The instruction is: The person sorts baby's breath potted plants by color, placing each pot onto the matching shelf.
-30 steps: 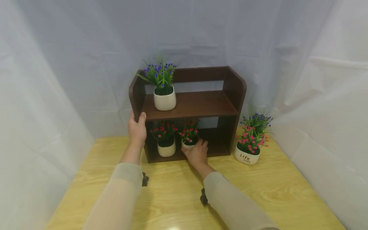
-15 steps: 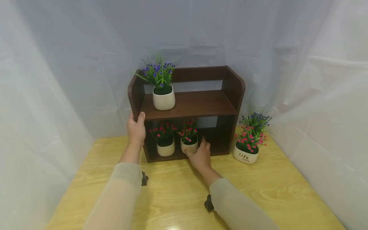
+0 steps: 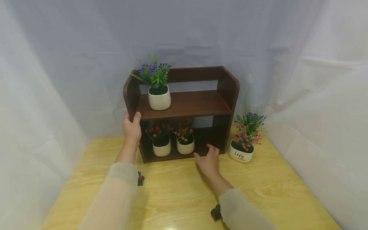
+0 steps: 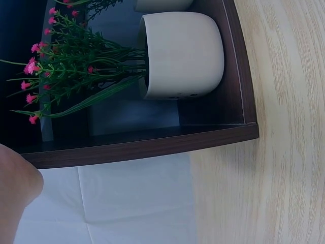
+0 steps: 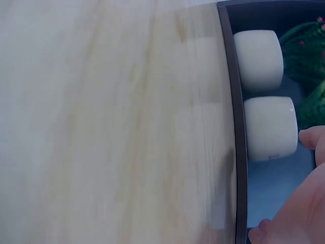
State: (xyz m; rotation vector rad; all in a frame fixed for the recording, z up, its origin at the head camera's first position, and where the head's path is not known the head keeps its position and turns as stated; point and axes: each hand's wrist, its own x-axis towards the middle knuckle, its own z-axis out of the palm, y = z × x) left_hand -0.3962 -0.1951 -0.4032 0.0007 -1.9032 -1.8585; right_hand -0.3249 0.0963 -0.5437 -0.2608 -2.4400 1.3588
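Pale sheeting [image 3: 57, 105] is hanging at the far left and running round behind the wood-grained counter [image 3: 172, 195]. A light left sleeve [image 3: 110, 195] is reaching in from below, a small black device [image 3: 140, 179] showing beside its cuff. The left hand [image 3: 133, 131] is gripping the left side panel of a dark brown two-tier shelf [image 3: 198, 103], its thumb lying along the front edge. The shelf is standing on the counter.

On its upper board, toward the left, a white pot of purple flowers [image 3: 159, 100] is standing upright. Below, a white pot of pink flowers [image 3: 162, 149] is standing near the left panel, and a second pink-flowered pot [image 3: 185, 147] is standing upright just to its right, around the middle of the lower tier.

Right of that pot, the right hand [image 3: 209, 162] is reaching to the lower tier's front edge, thumb and fingers spreading wide around nothing; the thumb is hovering just beside the pot.

Farther right, outside the shelf, a white pot lettered "Life" [image 3: 241, 155] is holding pink flowers on the counter, and a plant with blue-purple flowers [image 3: 250, 118] is standing behind it, partly hidden.
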